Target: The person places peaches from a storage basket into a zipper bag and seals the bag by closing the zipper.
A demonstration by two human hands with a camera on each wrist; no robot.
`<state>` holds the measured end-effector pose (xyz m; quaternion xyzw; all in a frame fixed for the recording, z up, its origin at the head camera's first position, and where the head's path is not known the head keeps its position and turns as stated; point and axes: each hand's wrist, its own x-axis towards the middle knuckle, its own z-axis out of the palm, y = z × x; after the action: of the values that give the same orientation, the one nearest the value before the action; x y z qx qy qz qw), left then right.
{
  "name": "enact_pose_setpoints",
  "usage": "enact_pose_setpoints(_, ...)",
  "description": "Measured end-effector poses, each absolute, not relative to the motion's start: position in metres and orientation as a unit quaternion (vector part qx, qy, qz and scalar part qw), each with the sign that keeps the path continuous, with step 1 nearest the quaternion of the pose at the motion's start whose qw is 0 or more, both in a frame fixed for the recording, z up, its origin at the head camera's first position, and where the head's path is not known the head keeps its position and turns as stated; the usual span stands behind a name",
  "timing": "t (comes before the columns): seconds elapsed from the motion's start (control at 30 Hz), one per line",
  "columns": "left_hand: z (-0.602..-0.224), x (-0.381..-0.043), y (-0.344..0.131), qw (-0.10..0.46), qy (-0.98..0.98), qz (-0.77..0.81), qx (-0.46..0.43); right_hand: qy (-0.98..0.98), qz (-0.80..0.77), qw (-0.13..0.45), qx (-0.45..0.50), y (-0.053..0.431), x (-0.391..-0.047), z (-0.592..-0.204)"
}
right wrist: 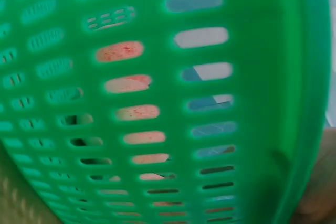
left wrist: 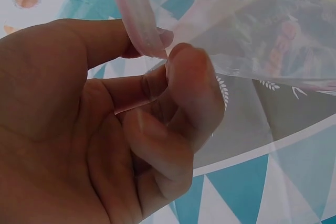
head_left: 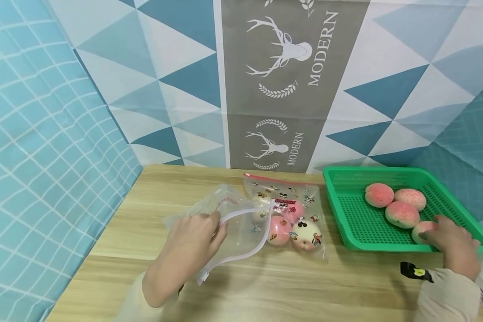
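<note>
In the head view, my right hand (head_left: 455, 243) is bending over the near right part of the green basket (head_left: 376, 246), its fingers curling round the nearest peach (head_left: 422, 231); how firm the hold is, I cannot tell. Three other peaches (head_left: 402, 214) are lying just beyond it. Meanwhile my left hand (head_left: 195, 237) is holding the clear bag (head_left: 241, 230) by its white zip edge (head_left: 235, 258), and the mouth is gaping toward the basket, overlapping the filled bag (head_left: 291, 192). I am judging this step as taking one peach for the clear bag. To do it well, I should be cupping the fruit round its sides rather than squeezing, lifting it clear of the rim before crossing, and keeping the mouth wide. My left wrist is angling in from the near left, the right from the near right, both backs of the hands uppermost.

In the left wrist view, my thumb (left wrist: 160, 40) and forefinger are pinching the bag's edge in a narrow grip, the other fingers folding toward the palm. That light pinch is suiting thin plastic.

In the right wrist view, the basket's slotted wall is hiding my fingers; peach colour is showing through the slots, and only a sliver of hand is appearing at the right edge.
</note>
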<state>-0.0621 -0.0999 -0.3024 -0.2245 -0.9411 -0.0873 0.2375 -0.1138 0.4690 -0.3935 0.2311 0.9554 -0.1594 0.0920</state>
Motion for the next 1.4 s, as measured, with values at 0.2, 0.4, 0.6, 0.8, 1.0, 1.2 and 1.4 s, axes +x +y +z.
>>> enact_pose_setpoints(0.2,-0.304,-0.062,-0.101,0.237,-0.944,-0.080,-0.215,0.957,-0.134,0.104,0.234,0.464,-0.114,-0.385)
enact_pose_setpoints(0.4,-0.303,-0.062,-0.103,0.247,-0.941,-0.081,-0.216,0.958,-0.140,0.112,0.222,0.465,-0.116,-0.384)
enact_pose_setpoints(0.6,-0.304,-0.063,-0.103,0.247,-0.940,-0.086,-0.219,0.965,-0.142,0.086,0.203,0.467,-0.115,-0.385)
enact_pose_setpoints(0.8,-0.304,-0.064,-0.102,0.243,-0.941,-0.087,-0.218,0.964,-0.150,0.018,0.218,0.460,-0.110,-0.377)
enact_pose_setpoints(1.0,-0.304,-0.065,-0.102,0.235,-0.943,-0.085,-0.219,0.957,-0.168,-0.035,0.232,0.450,-0.102,-0.363)
enact_pose_setpoints(1.2,-0.303,-0.065,-0.103,0.225,-0.947,-0.077,-0.216,0.956,-0.183,-0.079,0.216,0.435,-0.103,-0.351)
enact_pose_setpoints(1.4,-0.304,-0.065,-0.103,0.229,-0.945,-0.081,-0.219,0.960,-0.172,-0.101,0.195,0.422,-0.101,-0.346)
